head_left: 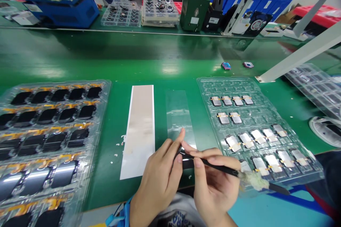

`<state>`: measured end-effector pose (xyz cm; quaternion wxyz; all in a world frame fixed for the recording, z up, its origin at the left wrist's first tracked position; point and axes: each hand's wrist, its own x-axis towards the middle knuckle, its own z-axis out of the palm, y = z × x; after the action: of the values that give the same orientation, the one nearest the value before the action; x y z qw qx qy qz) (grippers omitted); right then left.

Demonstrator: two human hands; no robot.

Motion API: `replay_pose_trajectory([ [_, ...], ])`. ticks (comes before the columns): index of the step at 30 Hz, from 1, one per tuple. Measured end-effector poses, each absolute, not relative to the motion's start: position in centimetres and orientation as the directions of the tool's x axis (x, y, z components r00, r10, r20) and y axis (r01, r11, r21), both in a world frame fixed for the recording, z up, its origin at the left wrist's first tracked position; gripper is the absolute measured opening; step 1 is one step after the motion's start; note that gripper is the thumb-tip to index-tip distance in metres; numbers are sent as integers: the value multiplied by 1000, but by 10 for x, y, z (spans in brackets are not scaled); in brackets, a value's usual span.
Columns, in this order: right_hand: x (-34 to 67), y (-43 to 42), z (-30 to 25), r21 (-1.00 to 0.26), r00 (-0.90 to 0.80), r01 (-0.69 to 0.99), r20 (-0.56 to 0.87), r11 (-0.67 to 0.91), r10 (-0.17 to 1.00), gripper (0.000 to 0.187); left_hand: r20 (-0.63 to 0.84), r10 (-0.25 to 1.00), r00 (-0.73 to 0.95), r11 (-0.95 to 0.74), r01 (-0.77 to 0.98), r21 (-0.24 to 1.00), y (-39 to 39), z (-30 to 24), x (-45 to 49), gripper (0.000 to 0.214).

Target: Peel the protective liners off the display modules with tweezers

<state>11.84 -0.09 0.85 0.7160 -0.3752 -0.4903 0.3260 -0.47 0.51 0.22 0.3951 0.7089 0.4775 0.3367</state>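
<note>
Left of our fingers lie a clear tray [102, 94] of black display panels, a pale backing strip [140, 131] and a clear film [176, 110]. Our left hand [157, 181] pinches a thin dark panel [188, 164] between thumb and fingers, right at our fingertips. It looks light, stiff, fragile and slippery, so edges seem the safest hold. Our right hand [214, 184] pinches a black stick [213, 166] penwise, its cotton tuft [253, 180] reaching rightward over a tray [205, 85] of silver-backed panels.

Two bare hands enter from the bottom of the view, close together and nearly meeting at the fingertips. The left hand [158, 173] is angled inward, its fingers pinching. The right hand [214, 184], wrist low, curls its thumb and fingers into a pencil-style hold.
</note>
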Motion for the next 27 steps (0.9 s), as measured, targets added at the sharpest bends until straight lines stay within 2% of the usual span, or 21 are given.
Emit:
replay_pose_trajectory([
  [21,120,-1,10,-847,280,-41,499,530,820,31,97,940,328,-229,394,890,4,3,-5,53],
  [27,121,-1,13,-871,318,-66,445,487,837,27,114,940,320,-245,406,880,5,4,-5,53],
])
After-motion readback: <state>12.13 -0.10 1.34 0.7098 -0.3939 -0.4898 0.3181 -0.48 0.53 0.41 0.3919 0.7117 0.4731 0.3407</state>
